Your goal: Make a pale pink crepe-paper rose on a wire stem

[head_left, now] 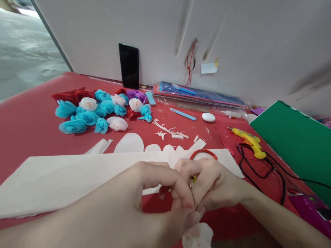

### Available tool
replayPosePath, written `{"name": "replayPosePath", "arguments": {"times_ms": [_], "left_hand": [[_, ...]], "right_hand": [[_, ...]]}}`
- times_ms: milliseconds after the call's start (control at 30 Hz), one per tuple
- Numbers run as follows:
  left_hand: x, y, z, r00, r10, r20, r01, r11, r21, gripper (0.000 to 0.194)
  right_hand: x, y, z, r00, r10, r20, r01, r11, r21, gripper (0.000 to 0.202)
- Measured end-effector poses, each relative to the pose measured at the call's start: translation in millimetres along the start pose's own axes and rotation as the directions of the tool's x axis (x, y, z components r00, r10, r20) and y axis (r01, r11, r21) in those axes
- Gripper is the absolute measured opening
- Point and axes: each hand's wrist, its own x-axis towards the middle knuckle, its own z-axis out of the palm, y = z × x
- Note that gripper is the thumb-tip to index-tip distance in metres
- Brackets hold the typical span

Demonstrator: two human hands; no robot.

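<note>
At the frame's lower centre, the left hand (126,199) and right hand (212,179) meet, both grips pinched together over a white flower (198,236), though I can't tell which holds it.

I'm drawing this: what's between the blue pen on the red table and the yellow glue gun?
In the head view, a white oval thing lies between that light blue pen and the glue gun.

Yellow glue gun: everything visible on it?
Yellow glue gun, plastic-looking, with a slim dark nozzle at one end and a handle at the other. It lies on a red surface, nozzle towards the picture's left, handle angled nearer the camera, left of the green board. Black cable loops beside it; the join is unclear. Nobody is holding it.
</note>
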Motion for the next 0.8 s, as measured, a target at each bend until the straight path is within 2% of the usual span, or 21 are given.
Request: {"name": "replayPosePath", "arguments": {"times_ms": [133, 233, 300, 433, 667, 733, 767, 800], "left_hand": [[-0.2, -2.3, 2.5, 0.999, 0.037, -0.033, -0.035, 0.996, 0.084, 0.017], [-0.2, 0.3, 6.0, 0.995, 0.008, -0.098, 0.001, 0.995, 0.1, 0.019], [-0.7, 3.7, 6.4, 0.995, -0.003, -0.102, 0.015, 0.994, 0.111, 0.018], [-1.9, 9.1, 4.4, 0.997, 0.024, -0.077, -0.011, 0.987, 0.16, 0.016], [-1.6, 5.9, 6.3, 0.991, -0.113, -0.067, 0.118, 0.99, 0.074, 0.02], [-1.9, 5.4, 6.7, 0.992, -0.122, -0.04, 0.125, 0.989, 0.079, 0.023], [-2.2, 6.0, 6.5, 0.992, -0.125, 0.026, 0.122, 0.989, 0.082, 0.024], [-2.6, 7.1, 6.1, 0.988, -0.146, 0.041, 0.142, 0.985, 0.095, 0.025]], "right_hand": [[-0.8, 1.0, 0.0, 1.0, -0.018, -0.008, 0.018, 1.0, 0.002, 0.019], [0.1, 1.6, -0.2, 1.0, -0.027, -0.003, 0.027, 1.0, -0.005, 0.02], [0.4, 2.1, -0.2, 1.0, -0.029, -0.007, 0.029, 0.999, -0.014, 0.02], [-0.2, 3.0, 0.1, 1.0, -0.003, -0.009, 0.003, 1.0, -0.015, 0.013], [-0.7, 1.4, 1.1, 1.0, 0.017, 0.0, -0.017, 1.0, -0.026, 0.012], [-1.0, 1.4, 1.4, 1.0, 0.016, -0.004, -0.016, 0.999, -0.03, 0.012], [-1.2, 1.6, 1.5, 1.0, 0.013, -0.006, -0.013, 1.0, -0.029, 0.011], [-1.5, 1.9, 1.5, 1.0, 0.009, -0.01, -0.01, 1.0, -0.028, 0.009]]}}
